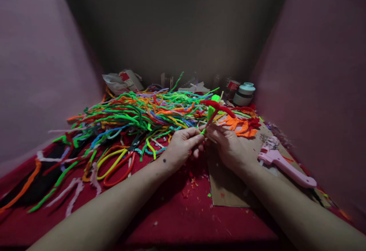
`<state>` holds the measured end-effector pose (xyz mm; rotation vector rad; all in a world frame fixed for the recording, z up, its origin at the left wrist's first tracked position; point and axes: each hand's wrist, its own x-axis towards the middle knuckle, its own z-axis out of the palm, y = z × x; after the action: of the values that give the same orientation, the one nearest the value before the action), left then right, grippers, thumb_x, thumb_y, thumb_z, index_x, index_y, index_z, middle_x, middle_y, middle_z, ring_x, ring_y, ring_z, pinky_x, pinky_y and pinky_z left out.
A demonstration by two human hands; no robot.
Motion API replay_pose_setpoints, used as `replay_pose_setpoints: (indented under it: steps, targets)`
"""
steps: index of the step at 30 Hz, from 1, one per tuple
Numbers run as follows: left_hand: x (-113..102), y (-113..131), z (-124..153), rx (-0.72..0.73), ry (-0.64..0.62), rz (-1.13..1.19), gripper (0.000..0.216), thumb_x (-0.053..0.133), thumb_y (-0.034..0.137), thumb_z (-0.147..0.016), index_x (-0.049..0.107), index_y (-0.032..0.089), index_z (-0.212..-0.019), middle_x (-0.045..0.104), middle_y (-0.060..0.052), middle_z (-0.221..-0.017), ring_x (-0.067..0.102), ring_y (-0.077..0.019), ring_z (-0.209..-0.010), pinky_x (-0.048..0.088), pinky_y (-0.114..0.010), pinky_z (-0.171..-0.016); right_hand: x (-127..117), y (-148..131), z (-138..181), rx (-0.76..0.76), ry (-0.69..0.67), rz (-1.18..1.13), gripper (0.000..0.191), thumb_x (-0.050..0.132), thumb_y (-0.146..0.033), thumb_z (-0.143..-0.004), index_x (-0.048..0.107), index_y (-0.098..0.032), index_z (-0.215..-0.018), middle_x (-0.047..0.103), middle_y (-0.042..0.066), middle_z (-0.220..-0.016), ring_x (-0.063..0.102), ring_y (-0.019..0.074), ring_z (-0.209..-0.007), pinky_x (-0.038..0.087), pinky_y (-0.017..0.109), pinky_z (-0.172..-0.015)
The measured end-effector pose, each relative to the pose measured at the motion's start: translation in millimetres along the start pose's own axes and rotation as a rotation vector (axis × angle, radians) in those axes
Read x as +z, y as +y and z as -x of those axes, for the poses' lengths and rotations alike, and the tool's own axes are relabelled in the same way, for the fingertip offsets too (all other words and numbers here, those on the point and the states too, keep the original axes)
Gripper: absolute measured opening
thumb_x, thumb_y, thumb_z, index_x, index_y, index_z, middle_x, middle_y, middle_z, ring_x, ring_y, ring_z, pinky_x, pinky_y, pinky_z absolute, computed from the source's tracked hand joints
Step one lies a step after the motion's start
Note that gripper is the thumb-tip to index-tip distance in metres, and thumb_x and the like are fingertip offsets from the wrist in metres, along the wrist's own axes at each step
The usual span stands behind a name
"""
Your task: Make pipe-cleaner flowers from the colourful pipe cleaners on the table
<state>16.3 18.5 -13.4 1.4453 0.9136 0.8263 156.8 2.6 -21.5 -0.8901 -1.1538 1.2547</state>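
Observation:
Both hands meet at the middle of the view, fingers pinched around green and red pipe cleaners (211,112). My left hand (184,142) grips the lower green end between thumb and forefinger. My right hand (225,142) is closed on the same pipe cleaners just above, where a red strand rises between the hands and arches over at the top. Bright green pieces stand upright behind the red. Just beyond the fingers lies a big heap of loose pipe cleaners (137,110) in many colours. The exact spot where the fingertips press is partly hidden.
Scissors (118,167) with yellow and red handles lie left of my hands. A pink glue gun (286,163) rests on a cardboard sheet (228,194) at right, near orange pipe cleaner shapes (243,125). A lidded jar (244,94) stands behind. Red cloth (171,213) covers the table; walls rise both sides.

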Motion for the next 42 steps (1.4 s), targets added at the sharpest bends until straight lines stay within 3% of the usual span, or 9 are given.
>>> replay_pose_setpoints:
  steps: [5,12,17,21,25,30,33,37,42]
  targets:
    - [-2.8,-7.7,-1.9,-0.023,-0.061,0.174,0.025,0.058,0.031,-0.079,0.052,0.013,-0.063,0.053,0.003,-0.051,0.042,-0.0022,-0.036,0.026,-0.014,-0.037,-5.7,9.0,-2.6,0.067,-0.006,-0.076,0.012,0.066,-0.024,-0.067,0.068,-0.020,-0.078,0.064,0.000,-0.075,0.056,0.0150,-0.075,0.043,0.030,-0.073]
    - [-5.9,-8.9,-2.1,-0.157,-0.240,0.563,0.015,0.058,0.025,-0.080,0.051,0.014,-0.074,0.049,0.006,-0.053,0.028,0.0006,-0.031,0.028,-0.012,-0.033,-13.3,15.0,-8.7,-0.031,-0.046,-0.025,0.010,0.066,-0.023,-0.069,0.071,-0.023,-0.079,0.068,0.001,-0.083,0.059,0.0170,-0.084,0.044,0.032,-0.079]
    - [-11.1,-7.1,-2.0,-0.212,-0.365,0.691,0.007,0.053,0.017,-0.082,0.052,0.013,-0.076,0.045,0.007,-0.055,0.019,0.0013,-0.030,0.024,-0.010,-0.028,-15.9,13.8,-8.3,-0.066,-0.060,0.029,0.007,0.066,-0.022,-0.071,0.071,-0.023,-0.075,0.068,0.002,-0.087,0.058,0.0196,-0.094,0.042,0.035,-0.086]
    - [-13.2,-8.1,-3.6,-0.214,-0.409,0.672,0.005,0.052,0.018,-0.082,0.053,0.014,-0.080,0.045,0.007,-0.056,0.018,0.0013,-0.030,0.023,-0.010,-0.029,-12.3,13.5,-6.5,-0.050,-0.056,-0.080,0.008,0.067,-0.020,-0.069,0.070,-0.022,-0.076,0.067,0.001,-0.084,0.059,0.0171,-0.086,0.042,0.034,-0.086]
    - [-7.2,-6.5,-2.9,-0.137,-0.258,0.421,0.015,0.051,0.028,-0.083,0.053,0.014,-0.077,0.047,0.005,-0.056,0.029,-0.0013,-0.033,0.029,-0.015,-0.035,-8.4,16.2,-6.2,0.022,-0.008,-0.169,0.012,0.067,-0.019,-0.068,0.070,-0.021,-0.079,0.068,0.001,-0.080,0.059,0.0161,-0.077,0.044,0.033,-0.078]
    - [-2.0,-11.6,2.9,0.283,0.172,-0.362,0.010,0.056,0.027,-0.079,0.059,0.018,-0.076,0.052,0.002,-0.063,0.047,-0.0094,-0.056,0.035,-0.020,-0.055,-5.6,16.5,-4.4,-0.026,0.012,-0.125,0.016,0.064,-0.017,-0.068,0.070,-0.020,-0.083,0.068,0.001,-0.079,0.056,0.0159,-0.072,0.043,0.032,-0.071]
    - [-4.3,-17.3,5.0,0.458,0.204,-0.635,0.013,0.051,0.024,-0.082,0.061,0.020,-0.074,0.050,0.001,-0.064,0.042,-0.0103,-0.058,0.031,-0.021,-0.059,-3.1,12.9,-2.6,-0.003,0.047,-0.031,0.015,0.065,-0.020,-0.068,0.071,-0.021,-0.081,0.068,0.001,-0.079,0.055,0.0159,-0.070,0.042,0.031,-0.068]
    - [-5.8,-17.5,3.3,0.441,0.187,-0.599,0.019,0.047,0.024,-0.084,0.058,0.020,-0.069,0.044,0.003,-0.058,0.037,-0.0090,-0.053,0.029,-0.019,-0.055,-2.4,10.1,-1.7,0.007,0.039,0.038,0.014,0.065,-0.025,-0.069,0.071,-0.022,-0.081,0.068,0.003,-0.084,0.057,0.0198,-0.084,0.042,0.033,-0.076]
    - [-3.6,-8.0,0.3,0.214,0.161,-0.311,0.025,0.051,0.031,-0.082,0.048,0.017,-0.060,0.041,0.006,-0.050,0.037,-0.0062,-0.044,0.030,-0.018,-0.045,-2.9,6.7,-0.6,-0.034,0.015,0.052,0.009,0.068,-0.024,-0.068,0.069,-0.022,-0.077,0.066,0.000,-0.078,0.057,0.0162,-0.079,0.042,0.031,-0.077]
